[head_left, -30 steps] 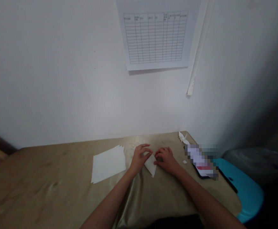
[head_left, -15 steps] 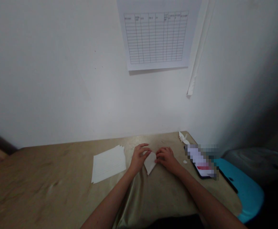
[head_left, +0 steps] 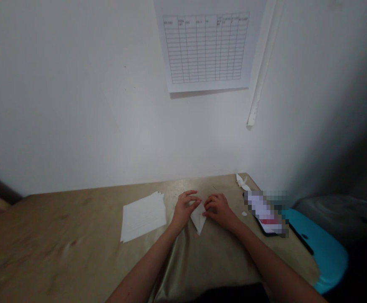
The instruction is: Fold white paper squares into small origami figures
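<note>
One paper, folded to a point, sits right of the stack; your left hand and right hand pinch it, fingers curled nearly closed; the stack lies unfolded; folds remaining, unclear.

White sheets here, white folded paper there, brownish-gold cloth beneath; bright turquoise seat (boldest colour going!), and a dark-lined grid on the white chart!
</note>
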### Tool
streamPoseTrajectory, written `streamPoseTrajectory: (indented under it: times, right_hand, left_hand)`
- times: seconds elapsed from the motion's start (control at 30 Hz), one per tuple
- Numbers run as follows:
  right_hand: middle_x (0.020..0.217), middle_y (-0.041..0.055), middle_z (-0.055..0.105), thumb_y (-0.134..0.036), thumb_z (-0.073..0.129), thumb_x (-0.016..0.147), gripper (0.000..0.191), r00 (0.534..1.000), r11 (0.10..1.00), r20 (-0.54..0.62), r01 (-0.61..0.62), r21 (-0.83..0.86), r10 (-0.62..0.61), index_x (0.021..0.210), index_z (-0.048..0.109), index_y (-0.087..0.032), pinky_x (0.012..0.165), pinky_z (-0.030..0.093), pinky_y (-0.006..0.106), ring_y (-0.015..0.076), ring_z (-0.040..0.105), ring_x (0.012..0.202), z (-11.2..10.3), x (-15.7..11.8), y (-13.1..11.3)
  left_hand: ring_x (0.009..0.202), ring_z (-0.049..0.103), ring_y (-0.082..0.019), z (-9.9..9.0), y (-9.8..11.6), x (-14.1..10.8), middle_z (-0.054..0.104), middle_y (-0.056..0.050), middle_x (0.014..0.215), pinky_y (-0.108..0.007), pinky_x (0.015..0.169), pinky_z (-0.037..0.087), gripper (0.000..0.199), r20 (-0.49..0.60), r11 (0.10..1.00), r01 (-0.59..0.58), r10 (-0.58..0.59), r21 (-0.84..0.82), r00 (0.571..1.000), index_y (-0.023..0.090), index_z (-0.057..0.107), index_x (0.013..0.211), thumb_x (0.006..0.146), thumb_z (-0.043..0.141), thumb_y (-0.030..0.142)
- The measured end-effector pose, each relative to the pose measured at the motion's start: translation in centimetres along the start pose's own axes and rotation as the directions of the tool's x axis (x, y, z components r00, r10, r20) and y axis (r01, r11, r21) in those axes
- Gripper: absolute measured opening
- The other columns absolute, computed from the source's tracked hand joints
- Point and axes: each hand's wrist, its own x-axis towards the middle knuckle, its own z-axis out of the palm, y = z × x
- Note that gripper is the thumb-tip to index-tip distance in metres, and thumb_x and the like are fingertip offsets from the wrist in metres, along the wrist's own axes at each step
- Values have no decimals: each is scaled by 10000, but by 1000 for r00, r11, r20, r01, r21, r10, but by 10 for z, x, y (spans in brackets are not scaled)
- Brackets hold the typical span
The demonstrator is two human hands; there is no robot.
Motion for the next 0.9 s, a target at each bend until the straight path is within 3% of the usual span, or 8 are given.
streamPoseTrajectory:
  times: [0.23, 0.4, 0.57, 0.7, 0.9]
  right_hand:
    - [959, 0, 706, -338, 782, 775, 116, 999, 1000, 24, -29, -2, 29, 745, 707, -255, 1097, 173, 511, 254, 517, 1152, 1, 2, 1]
    - [943, 13, 690, -341, 790, 761, 138, 999, 998, 1, -47, -33, 47, 711, 703, -246, 1085, 222, 485, 253, 513, 1141, 4, 2, 4]
    - [952, 27, 688, -348, 797, 754, 119, 999, 998, -23, -48, -46, 47, 735, 726, -254, 1026, 305, 441, 253, 523, 1114, 4, 2, 6]
    - [966, 26, 696, -316, 732, 826, 47, 998, 998, -41, -52, -36, 50, 830, 745, -272, 1009, 318, 432, 236, 535, 1062, 2, 3, 7]
    - [999, 33, 689, -327, 679, 867, 85, 997, 999, -72, -16, -33, 14, 847, 742, -274, 1029, 310, 444, 235, 532, 1065, 3, 2, 6]
  left_hand:
    - [1176, 585, -242, 2, 1, 0, 680, -53, 1203, -468, 1075, 401, 101, 3, 999, -33, 33, 35, 999, 284, 783, 898, 821, 722, 306]
    - [1164, 579, -260, 6, 2, -1, 693, -39, 1182, -472, 1061, 398, 294, 30, 989, -34, 30, 143, 999, 305, 773, 958, 676, 849, 281]
    - [1160, 572, -262, 8, -2, -1, 698, -49, 1181, -476, 1045, 404, 105, 11, 988, -8, 7, 157, 1000, 242, 750, 755, 688, 828, 265]
    - [1173, 570, -252, 6, -4, 0, 694, -49, 1198, -476, 1056, 393, 63, -5, 990, -3, 4, 138, 1000, 245, 756, 776, 730, 790, 272]
    - [1162, 579, -246, 5, -3, 0, 704, -53, 1175, -470, 1055, 398, 45, -12, 992, 12, -10, 128, 1000, 247, 763, 774, 758, 764, 289]
